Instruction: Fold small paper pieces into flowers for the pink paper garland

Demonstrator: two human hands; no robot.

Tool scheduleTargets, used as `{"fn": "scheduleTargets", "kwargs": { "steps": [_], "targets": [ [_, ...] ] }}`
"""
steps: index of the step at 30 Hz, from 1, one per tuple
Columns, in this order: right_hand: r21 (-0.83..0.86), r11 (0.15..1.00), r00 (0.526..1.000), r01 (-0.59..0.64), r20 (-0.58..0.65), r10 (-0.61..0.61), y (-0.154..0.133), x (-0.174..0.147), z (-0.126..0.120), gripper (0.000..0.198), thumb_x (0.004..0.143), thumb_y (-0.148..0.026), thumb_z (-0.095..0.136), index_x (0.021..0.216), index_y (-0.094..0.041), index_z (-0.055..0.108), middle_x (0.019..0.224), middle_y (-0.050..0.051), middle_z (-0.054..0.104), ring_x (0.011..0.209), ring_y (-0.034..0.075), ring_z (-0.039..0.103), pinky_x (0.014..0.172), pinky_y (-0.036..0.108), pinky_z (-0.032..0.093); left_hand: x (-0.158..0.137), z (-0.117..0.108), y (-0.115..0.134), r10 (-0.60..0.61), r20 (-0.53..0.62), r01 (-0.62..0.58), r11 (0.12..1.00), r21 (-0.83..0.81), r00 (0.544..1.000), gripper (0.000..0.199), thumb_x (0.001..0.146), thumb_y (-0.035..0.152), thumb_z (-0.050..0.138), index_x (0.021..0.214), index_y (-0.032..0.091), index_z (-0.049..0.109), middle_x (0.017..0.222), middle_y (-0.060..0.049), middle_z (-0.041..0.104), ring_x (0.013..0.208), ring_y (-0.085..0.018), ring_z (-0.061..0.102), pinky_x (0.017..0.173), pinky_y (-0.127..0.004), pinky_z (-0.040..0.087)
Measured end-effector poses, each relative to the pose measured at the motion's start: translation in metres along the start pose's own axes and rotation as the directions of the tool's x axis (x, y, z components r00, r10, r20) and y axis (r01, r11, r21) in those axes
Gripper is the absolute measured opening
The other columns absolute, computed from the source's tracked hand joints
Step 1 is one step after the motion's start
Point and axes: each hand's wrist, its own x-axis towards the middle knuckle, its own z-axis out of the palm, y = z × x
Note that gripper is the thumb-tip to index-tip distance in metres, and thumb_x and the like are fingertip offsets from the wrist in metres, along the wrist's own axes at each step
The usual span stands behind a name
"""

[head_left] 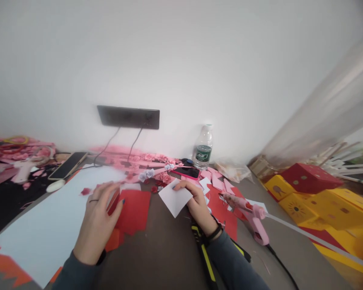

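My right hand [196, 203] pinches a square white paper [175, 199] near its upper edge, thumb on top, above the grey table. My left hand [101, 217] hovers at the left, thumb and fingers apart in a curve. It is beside red paper sheets [136, 211]; some red shows in the gap between thumb and fingers. A small white paper piece [130, 187] lies just beyond the red sheets. Under my right forearm are black-and-yellow tool handles [204, 253], partly hidden. A pink glue gun [249, 213] rests to the right with a long glue stick in it.
A large pale blue sheet [57, 205] covers the left side, with a phone [69, 165] behind it. Pink paper flowers [157, 157] and a water bottle [203, 149] stand along the wall. Yellow and red boxes [332, 205] fill the right edge. The glue gun's cord [281, 264] runs forward.
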Motion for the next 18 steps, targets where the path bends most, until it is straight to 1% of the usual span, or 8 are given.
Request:
{"fn": "scheduleTargets", "kwargs": {
  "steps": [2,4,7,9,11,13,14,18],
  "targets": [
    [0.021,1.000,1.000,0.007,-0.006,-0.007,-0.001,-0.001,0.000,0.023,0.078,-0.014,0.046,0.083,-0.019,0.068,0.082,0.003,0.068,0.069,0.016,0.061,0.059,0.025,0.047,0.007,0.001,0.015,0.026,0.049,-0.023,0.998,-0.056,0.998,0.036,0.085,0.035,0.051,0.117,0.022,0.060,0.128,-0.012,0.059,0.122,-0.032,0.054,0.107,-0.048,0.038],
    [0.046,0.999,1.000,0.006,0.008,-0.006,-0.002,-0.001,0.002,0.020,0.077,-0.013,0.049,0.083,-0.019,0.068,0.084,0.004,0.068,0.071,0.016,0.062,0.060,0.025,0.048,0.014,0.010,0.033,-0.004,0.242,0.061,0.971,-0.229,0.970,0.036,0.087,0.036,0.050,0.120,0.023,0.057,0.120,-0.010,0.065,0.108,-0.027,0.062,0.096,-0.042,0.048],
    [0.075,0.997,0.998,0.004,0.057,-0.009,-0.002,-0.002,0.004,0.014,0.077,-0.012,0.056,0.084,-0.020,0.066,0.086,0.003,0.067,0.071,0.016,0.063,0.060,0.025,0.049,0.028,0.038,0.056,-0.011,0.477,0.233,0.882,-0.410,0.879,0.036,0.083,0.039,0.057,0.113,0.018,0.057,0.102,-0.010,0.069,0.095,-0.025,0.067,0.081,-0.037,0.054],
    [0.061,0.998,0.996,0.023,0.082,-0.028,-0.001,-0.001,0.005,0.010,0.079,-0.013,0.060,0.085,-0.020,0.066,0.086,0.003,0.067,0.075,0.017,0.064,0.064,0.026,0.051,0.036,0.060,0.064,0.050,0.555,0.289,0.812,-0.506,0.830,0.029,0.079,0.038,0.063,0.098,0.016,0.059,0.096,-0.009,0.070,0.090,-0.025,0.067,0.076,-0.036,0.054],
    [0.018,0.998,0.995,0.053,0.089,-0.055,0.000,-0.001,0.005,0.006,0.081,-0.015,0.063,0.084,-0.020,0.066,0.092,0.006,0.067,0.086,0.019,0.065,0.072,0.029,0.052,0.042,0.079,0.065,0.115,0.640,0.368,0.736,-0.568,0.759,0.034,0.073,0.035,0.072,0.097,0.014,0.062,0.099,-0.010,0.070,0.094,-0.027,0.067,0.076,-0.034,0.053],
    [-0.060,0.994,0.993,0.090,0.078,-0.085,0.000,-0.001,0.005,0.007,0.083,-0.014,0.062,0.083,-0.020,0.066,0.109,0.009,0.065,0.101,0.021,0.063,0.083,0.033,0.052,0.045,0.092,0.061,0.141,0.700,0.471,0.646,-0.601,0.700,0.036,0.073,0.034,0.073,0.101,0.013,0.064,0.100,-0.009,0.071,0.093,-0.026,0.067,0.073,-0.032,0.052],
    [-0.113,0.987,0.993,0.110,0.061,-0.104,0.001,-0.001,0.005,0.011,0.084,-0.012,0.060,0.084,-0.020,0.066,0.118,0.010,0.062,0.107,0.022,0.061,0.088,0.036,0.051,0.046,0.096,0.059,0.136,0.708,0.497,0.622,-0.606,0.693,0.034,0.073,0.035,0.074,0.097,0.012,0.065,0.096,-0.008,0.072,0.089,-0.025,0.068,0.072,-0.031,0.051],
    [-0.370,0.912,0.982,0.179,0.006,-0.191,0.002,-0.005,0.006,0.029,0.081,-0.002,0.052,0.092,-0.024,0.068,0.138,0.010,0.049,0.125,0.025,0.050,0.099,0.044,0.046,0.044,0.105,0.052,0.013,0.638,0.563,0.457,-0.688,0.770,0.039,0.075,0.036,0.074,0.105,0.013,0.066,0.103,-0.010,0.072,0.092,-0.024,0.068,0.075,-0.030,0.052]
  ]
}}
